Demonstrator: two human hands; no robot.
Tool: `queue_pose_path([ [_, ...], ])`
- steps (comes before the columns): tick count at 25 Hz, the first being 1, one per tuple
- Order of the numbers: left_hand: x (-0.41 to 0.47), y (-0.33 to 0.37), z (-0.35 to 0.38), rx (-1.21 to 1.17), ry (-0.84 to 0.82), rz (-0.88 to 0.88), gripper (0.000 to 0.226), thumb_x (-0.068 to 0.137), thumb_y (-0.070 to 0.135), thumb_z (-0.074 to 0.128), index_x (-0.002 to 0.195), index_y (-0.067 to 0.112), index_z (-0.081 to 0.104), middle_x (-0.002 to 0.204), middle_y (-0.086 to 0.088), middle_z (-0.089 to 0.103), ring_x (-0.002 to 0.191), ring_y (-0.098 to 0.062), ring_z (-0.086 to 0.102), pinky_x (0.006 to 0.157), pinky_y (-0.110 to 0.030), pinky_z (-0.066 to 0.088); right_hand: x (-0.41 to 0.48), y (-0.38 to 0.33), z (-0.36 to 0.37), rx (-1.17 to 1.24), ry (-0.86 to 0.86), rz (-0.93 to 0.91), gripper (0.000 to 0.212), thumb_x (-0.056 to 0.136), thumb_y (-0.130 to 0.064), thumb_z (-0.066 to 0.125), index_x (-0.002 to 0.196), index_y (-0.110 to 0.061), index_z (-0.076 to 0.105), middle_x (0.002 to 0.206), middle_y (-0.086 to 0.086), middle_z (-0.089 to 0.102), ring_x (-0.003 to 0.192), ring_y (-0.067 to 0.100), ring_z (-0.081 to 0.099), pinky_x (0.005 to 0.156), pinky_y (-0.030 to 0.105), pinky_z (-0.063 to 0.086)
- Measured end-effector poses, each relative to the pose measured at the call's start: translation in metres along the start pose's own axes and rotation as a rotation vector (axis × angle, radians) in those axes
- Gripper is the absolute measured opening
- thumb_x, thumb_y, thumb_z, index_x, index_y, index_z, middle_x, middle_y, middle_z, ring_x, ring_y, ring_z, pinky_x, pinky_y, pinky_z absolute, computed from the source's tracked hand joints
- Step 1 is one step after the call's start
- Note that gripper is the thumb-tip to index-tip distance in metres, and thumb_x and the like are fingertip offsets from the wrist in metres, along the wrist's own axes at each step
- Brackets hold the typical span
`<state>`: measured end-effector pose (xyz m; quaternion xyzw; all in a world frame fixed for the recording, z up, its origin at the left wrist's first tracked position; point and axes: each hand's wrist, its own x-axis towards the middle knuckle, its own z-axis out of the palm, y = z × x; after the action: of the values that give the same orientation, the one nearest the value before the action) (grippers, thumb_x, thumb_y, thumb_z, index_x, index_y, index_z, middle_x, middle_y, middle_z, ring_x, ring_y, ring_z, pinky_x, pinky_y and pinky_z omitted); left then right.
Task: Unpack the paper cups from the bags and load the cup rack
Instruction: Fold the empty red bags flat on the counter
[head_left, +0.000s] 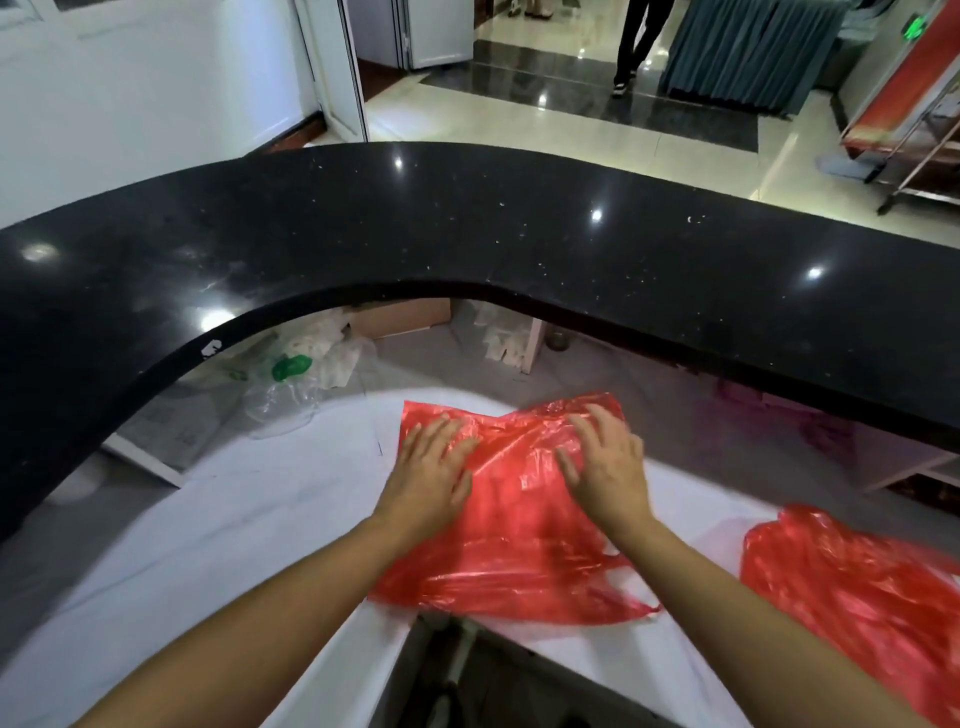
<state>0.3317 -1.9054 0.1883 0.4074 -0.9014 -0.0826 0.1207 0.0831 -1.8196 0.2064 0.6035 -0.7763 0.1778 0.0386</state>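
A flat red plastic bag (519, 530) lies spread on the white desk surface (234, 519) in front of me. My left hand (431, 467) presses palm-down on the bag's left part with straight fingers. My right hand (608, 462) lies flat on its upper right part, fingers spread. A second red plastic bag (857, 597), crumpled, sits at the right edge of the desk. No paper cups and no cup rack are in view.
A curved black counter top (467, 223) arcs above and beyond the desk. Under it lie clear plastic wrap with a green spot (291, 374), a cardboard box (400, 317) and white packing pieces (509, 338). A person's legs (636, 41) stand on the shiny floor beyond.
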Motion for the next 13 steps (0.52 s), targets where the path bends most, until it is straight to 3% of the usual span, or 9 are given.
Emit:
queue_pose_path([
  [2,-0.004,0.006,0.016,0.085,-0.234,-0.044,0.061,0.097,0.056,0.027,0.155,0.037,0.028,0.168,-0.001,0.012,0.155,-0.025,0.001,0.124,-0.053,0.005,-0.003,-0.023,0.021,-0.031,-0.198,-0.161,0.057,0.096,-0.055,0.047,0.148,-0.032,0.038,0.164,0.007,0.020,0.152,0.027,0.016,0.118,0.050,0.019],
  [5,-0.010,-0.007,0.043,0.193,-0.438,-0.101,0.071,0.093,0.072,0.018,0.157,0.046,0.003,0.167,0.000,-0.013,0.151,-0.030,-0.022,0.121,-0.056,-0.010,-0.014,-0.016,0.062,-0.157,-0.581,-0.084,0.070,0.094,-0.073,0.022,0.156,-0.044,0.006,0.166,0.002,-0.017,0.151,0.029,-0.021,0.121,0.054,-0.008],
  [10,-0.031,-0.025,0.077,0.193,-0.549,-0.152,0.081,0.086,0.085,0.010,0.153,0.048,-0.017,0.160,0.000,-0.036,0.142,-0.032,-0.040,0.118,-0.056,-0.017,-0.045,0.027,0.085,-0.196,-0.720,-0.010,0.072,0.091,-0.079,0.013,0.153,-0.050,-0.008,0.163,-0.003,-0.025,0.151,0.030,-0.020,0.120,0.054,-0.013],
  [13,-0.031,-0.015,0.069,0.193,-0.563,-0.162,0.078,0.088,0.083,0.008,0.154,0.047,-0.013,0.163,-0.003,-0.028,0.148,-0.038,-0.028,0.121,-0.057,-0.009,-0.034,0.024,0.080,-0.239,-0.698,-0.036,0.064,0.099,-0.064,0.024,0.157,-0.043,0.006,0.167,0.004,-0.011,0.153,0.034,-0.009,0.121,0.054,-0.007],
])
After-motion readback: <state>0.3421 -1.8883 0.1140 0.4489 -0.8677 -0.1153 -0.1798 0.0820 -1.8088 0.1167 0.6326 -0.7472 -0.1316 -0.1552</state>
